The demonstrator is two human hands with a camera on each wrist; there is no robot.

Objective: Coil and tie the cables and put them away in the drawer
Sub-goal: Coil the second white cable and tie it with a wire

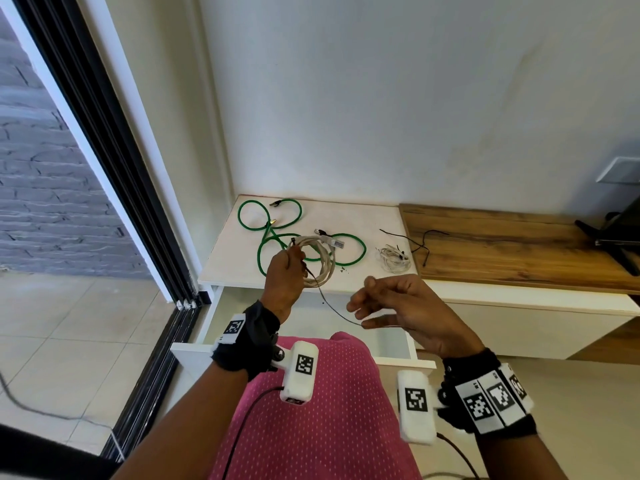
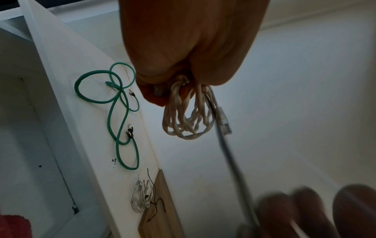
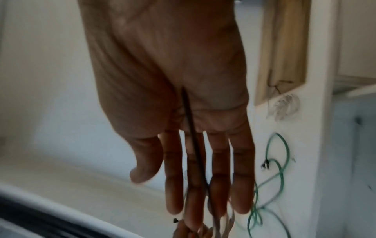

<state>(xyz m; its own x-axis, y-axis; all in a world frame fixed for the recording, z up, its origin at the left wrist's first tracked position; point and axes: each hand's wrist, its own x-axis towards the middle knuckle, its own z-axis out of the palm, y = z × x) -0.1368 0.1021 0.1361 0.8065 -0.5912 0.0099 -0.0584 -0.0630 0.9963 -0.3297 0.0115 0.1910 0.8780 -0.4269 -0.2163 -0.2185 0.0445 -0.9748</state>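
My left hand [image 1: 285, 277] is held above the white cabinet top [image 1: 377, 220] and grips a coiled white cable [image 1: 320, 259]. The left wrist view shows the coil [image 2: 187, 122] hanging from the fist with a clear plug [image 2: 223, 123] beside it. A thin dark tie [image 1: 332, 306] runs from that fist to my right hand [image 1: 384, 306]. It lies along the palm and straight fingers [image 3: 217, 177] as a dark line [image 3: 191, 128]. Loose green cables [image 1: 277, 220] lie on the cabinet top. A small tied white bundle [image 1: 393, 259] sits at its right edge. The drawer [image 1: 391, 341] below is open.
More thin dark ties [image 1: 422, 244] lie across the edge of the wooden top [image 1: 519, 244]. A black stand [image 1: 616, 237] sits at far right. A sliding door frame [image 1: 104, 168] runs down the left. Pink cloth [image 1: 311, 410] covers my lap in front of the drawer.
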